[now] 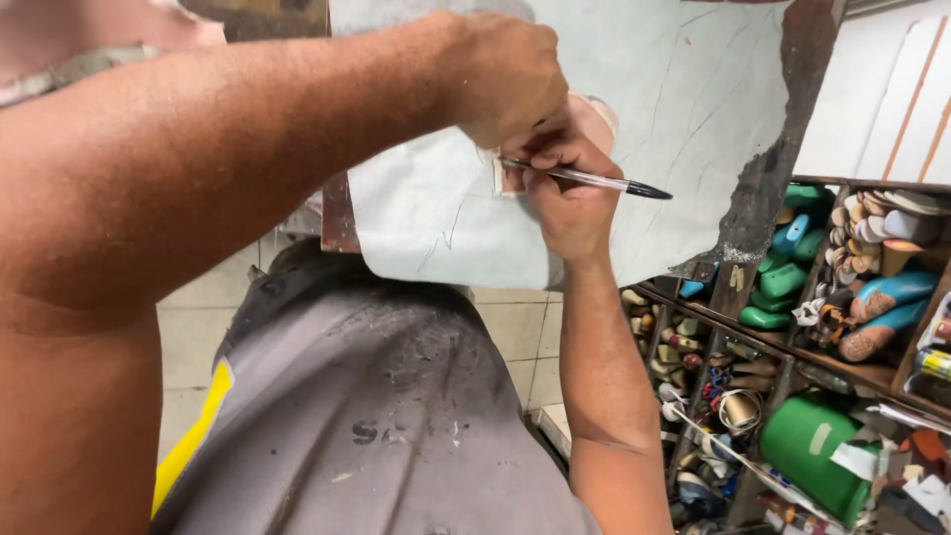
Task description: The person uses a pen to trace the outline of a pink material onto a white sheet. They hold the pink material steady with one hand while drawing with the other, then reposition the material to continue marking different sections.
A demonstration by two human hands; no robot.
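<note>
My right hand [570,203] pinches a pen [584,179] w/ fingers pressed together, tip at a small pattern [594,124] on the pale sheet [684,109]. Left hand [505,74] presses it, fingers curled. Green can [807,446] w/ white label lies bottom right.

At lower right we see a green cylindrical plastic container [807,451] bearing a pale rectangular label [820,439].

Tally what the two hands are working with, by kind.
Pen, in the right hand: 1
Pale sheet: 1
Small pinkish template, under the left hand: 1
Total: 3
</note>
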